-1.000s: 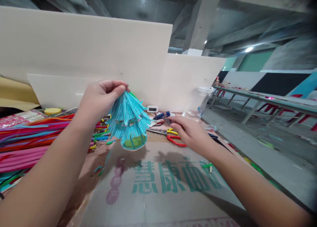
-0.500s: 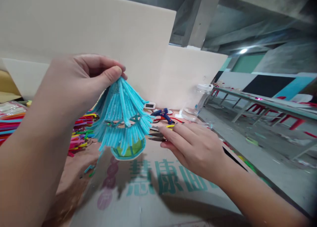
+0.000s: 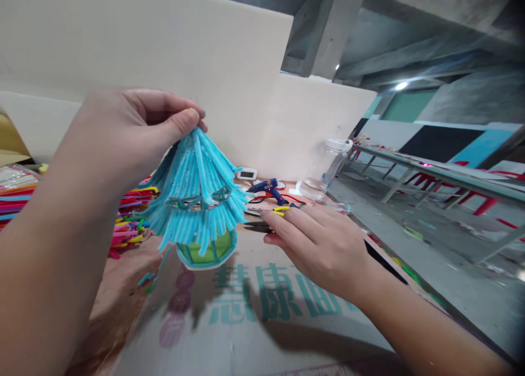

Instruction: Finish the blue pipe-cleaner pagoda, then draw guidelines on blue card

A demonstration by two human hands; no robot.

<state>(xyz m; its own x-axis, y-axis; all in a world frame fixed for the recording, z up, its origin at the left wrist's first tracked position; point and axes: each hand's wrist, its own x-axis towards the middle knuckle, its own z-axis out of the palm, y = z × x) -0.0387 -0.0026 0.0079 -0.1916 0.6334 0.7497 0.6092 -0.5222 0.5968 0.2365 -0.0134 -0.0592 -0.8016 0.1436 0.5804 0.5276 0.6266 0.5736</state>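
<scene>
My left hand (image 3: 151,127) pinches the peak of a blue pipe-cleaner pavilion model (image 3: 205,174) and holds it up in the air. Two fringed roof tiers hang above a round base with a green floor. To its right, my right hand (image 3: 320,239) is closed round a pair of scissors (image 3: 258,227). Their dark blades point left and sit slightly apart, close to the lower roof's edge; the handles are hidden under the fingers. Below lies a cardboard sheet (image 3: 197,343) with green printed characters, where the shadows fall.
Bundles of coloured pipe cleaners (image 3: 131,223) lie at left. Behind the hands are a small digital clock (image 3: 246,174), a blue glue gun (image 3: 267,188), yellow-handled pliers (image 3: 281,209) and a clear plastic jug (image 3: 324,171). A pale board (image 3: 184,48) stands at the back.
The pavilion model has shifted slightly left and turned a little, showing more of its green base. My right hand and the scissors have barely moved.
</scene>
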